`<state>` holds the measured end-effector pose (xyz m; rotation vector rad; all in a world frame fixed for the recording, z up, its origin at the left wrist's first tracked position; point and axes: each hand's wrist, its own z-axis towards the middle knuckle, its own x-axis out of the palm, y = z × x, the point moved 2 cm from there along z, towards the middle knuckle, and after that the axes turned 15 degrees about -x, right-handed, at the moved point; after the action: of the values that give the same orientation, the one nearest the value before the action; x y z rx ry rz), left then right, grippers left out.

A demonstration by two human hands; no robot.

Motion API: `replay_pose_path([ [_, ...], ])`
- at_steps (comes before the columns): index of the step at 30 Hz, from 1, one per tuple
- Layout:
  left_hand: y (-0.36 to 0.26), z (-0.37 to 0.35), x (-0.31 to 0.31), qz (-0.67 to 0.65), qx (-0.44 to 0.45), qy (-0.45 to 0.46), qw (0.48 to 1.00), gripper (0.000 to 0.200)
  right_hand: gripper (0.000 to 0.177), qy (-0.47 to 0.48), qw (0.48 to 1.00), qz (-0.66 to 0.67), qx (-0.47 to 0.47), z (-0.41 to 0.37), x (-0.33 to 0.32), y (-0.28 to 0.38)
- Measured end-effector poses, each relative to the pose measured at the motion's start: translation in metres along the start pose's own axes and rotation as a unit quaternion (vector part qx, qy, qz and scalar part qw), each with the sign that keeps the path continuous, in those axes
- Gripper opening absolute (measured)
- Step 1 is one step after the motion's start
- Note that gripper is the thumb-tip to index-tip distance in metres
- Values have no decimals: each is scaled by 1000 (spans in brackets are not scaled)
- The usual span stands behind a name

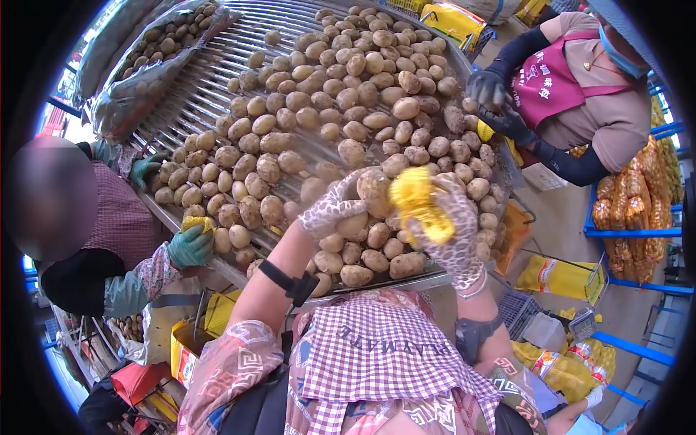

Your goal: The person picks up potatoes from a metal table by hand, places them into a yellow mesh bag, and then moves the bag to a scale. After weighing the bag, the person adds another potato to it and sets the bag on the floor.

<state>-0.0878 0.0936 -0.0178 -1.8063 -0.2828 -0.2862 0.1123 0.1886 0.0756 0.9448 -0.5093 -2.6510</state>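
My left hand (335, 208), in a spotted glove, is closed around a large potato (373, 190) above the heap. Close on its right, my right hand (455, 230), gloved alike, grips a crumpled yellow mesh cloth (420, 203). The cloth's edge is right beside the held potato. Beneath and around both hands lie many loose potatoes (377, 119), some brownish with dirt, others paler. They rest on a metal roller table (239, 54), whose bars show at the upper left.
A co-worker's green glove (191, 248) is at the table's left edge; another's dark gloves (500, 109) are at the right. A plastic bag of potatoes (156, 61) lies at the upper left. Orange net sacks (631, 210) stand on a blue rack (638, 233). A yellow basket (558, 277) is at right.
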Motion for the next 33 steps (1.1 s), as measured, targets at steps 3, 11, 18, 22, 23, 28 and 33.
replay_pose_path([
  [3,9,-1,-4,20,-4,-6,1000,81,46,171,980,-52,-93,25,10,19],
  [11,-12,-56,15,184,-114,-222,951,74,32,151,988,-20,-33,34,21,4],
  [18,17,-84,11,-47,42,-125,990,74,38,70,922,185,333,13,32,-37],
  [22,17,-98,25,-208,26,-113,971,69,45,159,972,124,-124,22,53,30],
  [23,14,-101,28,-234,33,-105,966,67,43,156,973,126,-110,18,57,25],
  [28,44,-119,29,-399,33,-73,913,53,45,80,888,247,378,5,56,-20],
  [33,32,-128,40,-489,53,-22,870,53,48,150,948,274,65,32,58,40],
])
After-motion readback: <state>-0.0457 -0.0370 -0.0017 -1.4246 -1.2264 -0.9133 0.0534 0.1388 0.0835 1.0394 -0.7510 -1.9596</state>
